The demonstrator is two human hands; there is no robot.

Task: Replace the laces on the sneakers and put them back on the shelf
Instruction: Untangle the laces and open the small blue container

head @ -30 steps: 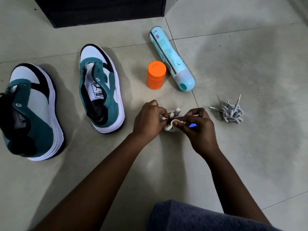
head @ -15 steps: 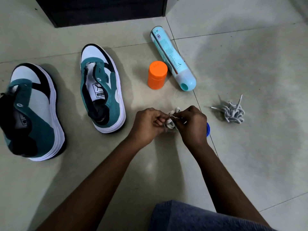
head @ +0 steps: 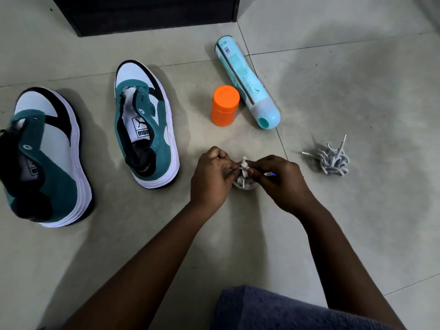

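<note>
Left hand (head: 212, 177): we pinch the white lace bundle (head: 244, 173).
Right hand (head: 277, 178): pinching it too.
Sneakers (head: 145, 125): floor, 9 o'clock of bundle.
Grey laces (head: 332, 160): 3 o'clock.

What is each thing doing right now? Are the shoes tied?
Left sneaker: unlaced, on the floor.
Right sneaker: unlaced, upright.
White lace bundle: pinched by left hand and right hand.
Grey lace pile: tangled, untouched.
Spray can: lying down.
Orange container: upright, closed.
</note>
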